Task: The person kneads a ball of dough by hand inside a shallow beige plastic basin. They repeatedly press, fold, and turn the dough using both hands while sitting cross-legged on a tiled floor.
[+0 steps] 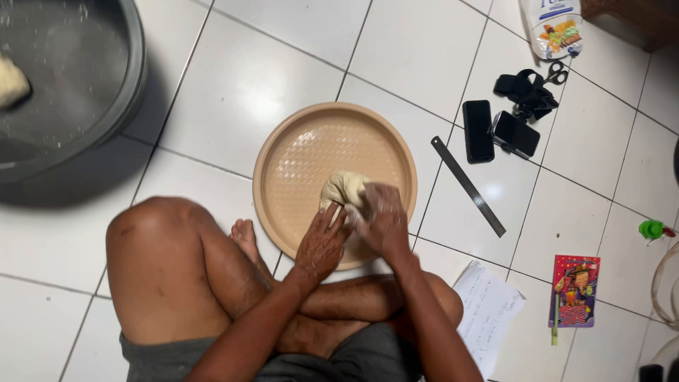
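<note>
A pale lump of dough (342,187) lies on a round tan tray (297,152) set on the white tiled floor. My right hand (382,219) presses down on the dough's near right side, fingers curled over it and dusted with flour. Beside it, my left hand (322,244) rests on the tray with fingertips touching the dough's near edge. My crossed bare legs (184,269) sit just in front of the tray.
A big grey basin (78,78) with another dough piece (10,81) stands far left. To the right lie a metal ruler (468,187), two dark phones (478,131), scissors (555,73), a flour bag (555,25), a sheet of paper (488,311) and a colourful packet (574,290).
</note>
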